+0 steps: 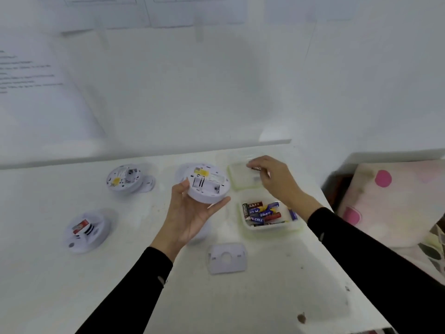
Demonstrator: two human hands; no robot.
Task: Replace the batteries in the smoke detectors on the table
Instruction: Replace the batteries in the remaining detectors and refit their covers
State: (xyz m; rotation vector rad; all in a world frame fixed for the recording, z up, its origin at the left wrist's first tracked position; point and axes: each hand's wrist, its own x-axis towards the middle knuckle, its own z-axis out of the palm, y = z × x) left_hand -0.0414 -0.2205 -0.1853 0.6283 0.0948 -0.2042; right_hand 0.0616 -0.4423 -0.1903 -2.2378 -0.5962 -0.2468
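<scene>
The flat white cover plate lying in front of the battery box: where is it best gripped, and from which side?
Probably pinch the cover plate across its left and right edges, coming down from above. It lies flat on the table, thin, so only the rims offer a hold.

left hand (192,213): holds smoke detector (208,186) | right hand (272,179): pinches battery (256,168)

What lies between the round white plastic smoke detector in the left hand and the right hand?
In the head view, a shallow clear plastic tray lies between the smoke detector and the right hand, which pinches a small battery.
</scene>
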